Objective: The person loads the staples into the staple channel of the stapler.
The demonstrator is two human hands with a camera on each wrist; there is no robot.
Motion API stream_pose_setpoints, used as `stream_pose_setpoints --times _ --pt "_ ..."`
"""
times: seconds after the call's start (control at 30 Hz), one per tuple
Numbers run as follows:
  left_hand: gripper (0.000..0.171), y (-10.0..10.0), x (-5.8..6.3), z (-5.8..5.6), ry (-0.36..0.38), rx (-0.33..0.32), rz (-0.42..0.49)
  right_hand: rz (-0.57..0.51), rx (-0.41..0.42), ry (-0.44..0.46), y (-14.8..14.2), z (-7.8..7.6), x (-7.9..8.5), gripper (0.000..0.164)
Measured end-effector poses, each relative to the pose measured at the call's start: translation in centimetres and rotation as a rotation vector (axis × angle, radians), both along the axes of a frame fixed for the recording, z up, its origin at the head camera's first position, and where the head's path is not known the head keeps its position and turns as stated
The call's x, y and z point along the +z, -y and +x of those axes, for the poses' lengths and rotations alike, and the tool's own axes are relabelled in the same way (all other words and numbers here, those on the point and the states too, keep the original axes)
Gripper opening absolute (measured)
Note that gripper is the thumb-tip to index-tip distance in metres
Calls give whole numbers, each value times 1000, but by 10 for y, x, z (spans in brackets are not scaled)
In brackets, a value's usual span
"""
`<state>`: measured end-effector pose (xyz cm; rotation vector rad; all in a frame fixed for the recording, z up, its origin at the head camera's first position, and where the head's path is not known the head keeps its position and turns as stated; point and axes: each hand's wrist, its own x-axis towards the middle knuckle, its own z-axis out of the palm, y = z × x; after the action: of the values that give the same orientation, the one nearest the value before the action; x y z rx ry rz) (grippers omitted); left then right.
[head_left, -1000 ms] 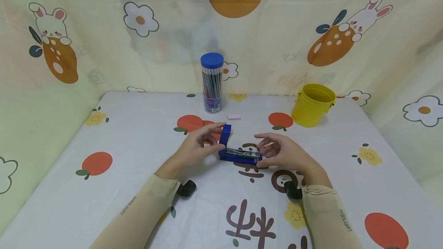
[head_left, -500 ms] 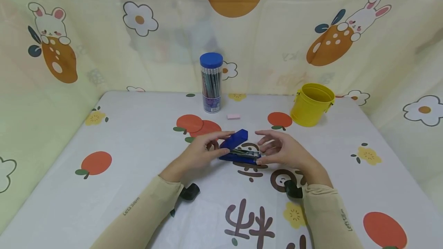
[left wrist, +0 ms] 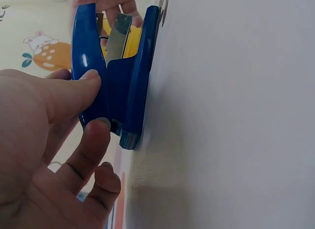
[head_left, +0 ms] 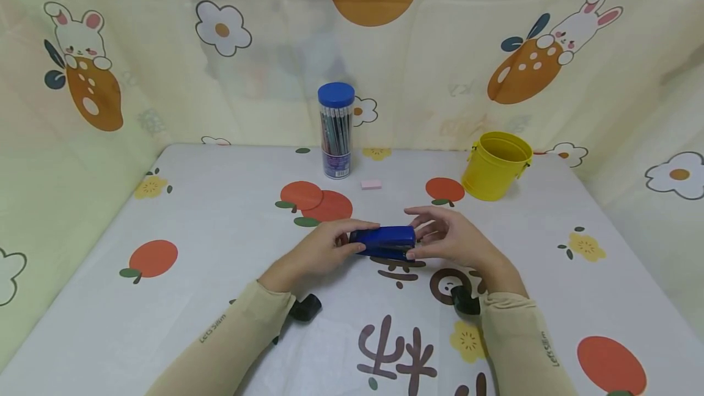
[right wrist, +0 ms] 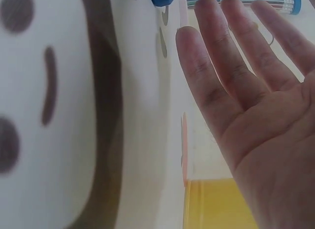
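Note:
A blue stapler (head_left: 385, 241) lies on the table in the middle of the head view. My left hand (head_left: 327, 248) holds its rear end, thumb on one side of the top arm and fingers on the other. In the left wrist view the stapler (left wrist: 114, 76) has its top arm tilted a little up from the metal staple rail and the base. At the stapler's front end is my right hand (head_left: 448, 240), its thumb tip right by the base. The fingers (right wrist: 216, 56) of that hand are extended, with nothing between them in the right wrist view.
A clear tub of pencils with a blue lid (head_left: 336, 130) stands at the back. A small pink eraser (head_left: 371, 184) lies just in front of it. At the back right is a yellow bucket (head_left: 495, 170). A printed curtain (head_left: 264, 96) hangs behind the table.
The stapler's top arm has swung down from nearly upright to low over the staple rail, moved by my left hand, which shifted right and down. My right hand has stayed almost still.

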<state>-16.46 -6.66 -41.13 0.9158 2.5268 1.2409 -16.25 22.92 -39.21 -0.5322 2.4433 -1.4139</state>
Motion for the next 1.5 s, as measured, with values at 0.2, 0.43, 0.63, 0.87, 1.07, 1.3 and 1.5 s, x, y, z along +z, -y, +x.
stream_pose_setpoints --times 0.2,0.43,0.63,0.87,1.07,1.3,1.5 --pt "49 0 -2 -1 -28 -22 39 69 -18 37 -1 2 -2 80" --pt "52 -2 2 -1 -7 8 62 84 -18 45 -2 4 -3 82" --pt "48 -8 2 -2 59 -27 126 61 -14 64 -1 4 -6 83" --pt "39 -20 0 -3 110 19 137 44 -12 75 -1 7 -6 84" --pt "34 -23 0 -1 61 38 153 45 -17 76 1 9 -6 84" --pt "31 -27 0 4 -52 65 71 19 -2 86 2 9 -6 83" --pt "30 -31 1 10 -122 81 -17 2 7 88 3 11 -9 81"
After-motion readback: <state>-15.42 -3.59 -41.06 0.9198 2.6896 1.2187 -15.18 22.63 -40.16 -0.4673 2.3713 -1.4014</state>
